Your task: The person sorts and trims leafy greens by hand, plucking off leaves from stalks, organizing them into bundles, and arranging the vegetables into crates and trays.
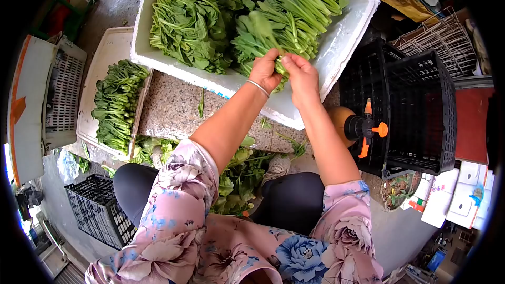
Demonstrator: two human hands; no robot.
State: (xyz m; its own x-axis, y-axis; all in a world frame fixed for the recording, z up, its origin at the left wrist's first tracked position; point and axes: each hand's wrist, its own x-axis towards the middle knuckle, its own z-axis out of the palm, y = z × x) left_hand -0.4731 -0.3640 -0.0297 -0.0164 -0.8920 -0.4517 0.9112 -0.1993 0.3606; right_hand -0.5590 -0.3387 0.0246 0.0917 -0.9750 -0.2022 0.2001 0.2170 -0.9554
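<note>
A white foam box (pixel 336 68) holds stacked leafy greens (pixel 194 21), with stalks lying toward its right side. Over the box's near part, my left hand (pixel 266 71), with a bangle on the wrist, is closed round a small bunch of greens (pixel 258 34). My right hand (pixel 301 76) pinches the stalk end of that bunch, close beside the left. The bunch's leaves point up and left, above the greens in the box. Both hands' fingers partly hide the stalks.
Left of the box, a pale tray (pixel 87 110) bears a row of greens. Loose leaves (pixel 236 179) lie between the knees. A sprayer (pixel 363 128) and black crates (pixel 421 115) stand at the right; another black crate (pixel 100 210) is at lower left.
</note>
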